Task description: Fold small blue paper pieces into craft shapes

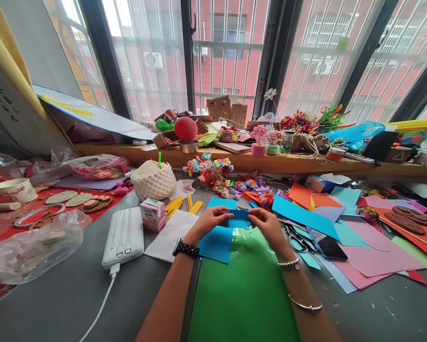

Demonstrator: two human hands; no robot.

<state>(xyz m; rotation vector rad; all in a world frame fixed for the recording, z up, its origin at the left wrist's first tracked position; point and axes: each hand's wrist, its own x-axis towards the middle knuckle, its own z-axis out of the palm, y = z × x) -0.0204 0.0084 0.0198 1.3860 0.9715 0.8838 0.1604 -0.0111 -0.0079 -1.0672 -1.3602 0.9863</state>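
My left hand and my right hand pinch opposite ends of a small piece of blue paper, held up above the table. Its lower edge looks uneven, and the fingertips cover both its ends. Beneath my hands lies a glossy green folder. A larger sheet of blue paper sits under my left hand, partly beside the folder. White paper lies to its left. Black-handled scissors rest right of my right hand, touching or close to a dark phone.
Left of my arm stand a white power bank with a cable and a pink drink carton. A coconut in foam netting is behind them. Coloured paper sheets cover the right. Crafts crowd the wooden windowsill.
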